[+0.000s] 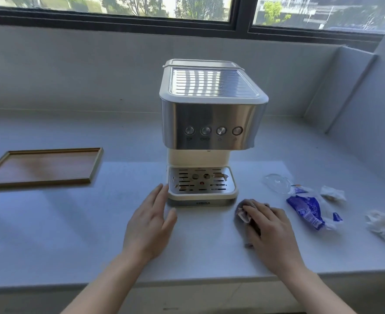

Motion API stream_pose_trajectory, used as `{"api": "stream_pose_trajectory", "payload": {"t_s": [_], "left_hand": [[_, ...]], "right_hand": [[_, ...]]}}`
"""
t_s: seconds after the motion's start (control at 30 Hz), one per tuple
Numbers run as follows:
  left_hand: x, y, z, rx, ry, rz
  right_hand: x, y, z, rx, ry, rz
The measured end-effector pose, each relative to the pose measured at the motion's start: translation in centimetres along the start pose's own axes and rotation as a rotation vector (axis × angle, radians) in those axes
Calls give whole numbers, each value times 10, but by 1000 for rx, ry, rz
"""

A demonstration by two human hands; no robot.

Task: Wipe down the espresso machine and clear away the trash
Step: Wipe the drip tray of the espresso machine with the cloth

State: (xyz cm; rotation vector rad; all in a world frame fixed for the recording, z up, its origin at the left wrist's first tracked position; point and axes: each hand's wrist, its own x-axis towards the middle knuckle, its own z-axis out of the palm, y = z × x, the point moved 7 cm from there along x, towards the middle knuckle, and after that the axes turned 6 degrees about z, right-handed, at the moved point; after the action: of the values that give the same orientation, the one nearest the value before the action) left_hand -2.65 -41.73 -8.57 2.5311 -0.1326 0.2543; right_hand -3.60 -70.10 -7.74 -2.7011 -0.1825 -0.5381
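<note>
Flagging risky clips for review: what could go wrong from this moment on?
1. Wiping the front of the cream-and-steel espresso machine could press one of its four round metal buttons.
2. The right hand presses a crumpled greyish cloth close to the blue plastic wrapper and crumpled white tissues; a wide sweep might scatter them.
3. The left hand lies by the perforated steel drip tray, which might get nudged loose.

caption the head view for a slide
Right hand on a cloth beside the espresso machine, left hand open, trash at right.
</note>
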Motion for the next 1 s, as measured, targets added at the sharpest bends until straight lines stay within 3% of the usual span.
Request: {"api": "stream_pose_trajectory", "payload": {"t_s": [0.1,0.2,0.27,0.37,0.43,0.5,0.67,0.73,0.9,1.0], "left_hand": [[2,12,8,-18,81,-1],[1,7,8,26,124,7],[1,5,9,36,149,26],[2,5,10,65,174,33],[2,6,10,78,175,29],[4,6,13,88,152,40],[9,1,32,230,-1,45],[8,1,33,253,-15,36],[7,4,31,245,-13,31],[6,5,31,231,-18,28]], "right_hand": [[18,8,-3,204,30,171],[38,17,-2,724,-13,486],[48,8,-3,843,15,480],[55,-26,-3,571,67,146],[54,-38,8,338,76,26],[60,-35,14,221,86,36],[88,-29,20,252,32,187],[89,-35,20,201,14,161],[63,-49,11,24,74,-98],[83,-35,14,75,9,-22]]}}
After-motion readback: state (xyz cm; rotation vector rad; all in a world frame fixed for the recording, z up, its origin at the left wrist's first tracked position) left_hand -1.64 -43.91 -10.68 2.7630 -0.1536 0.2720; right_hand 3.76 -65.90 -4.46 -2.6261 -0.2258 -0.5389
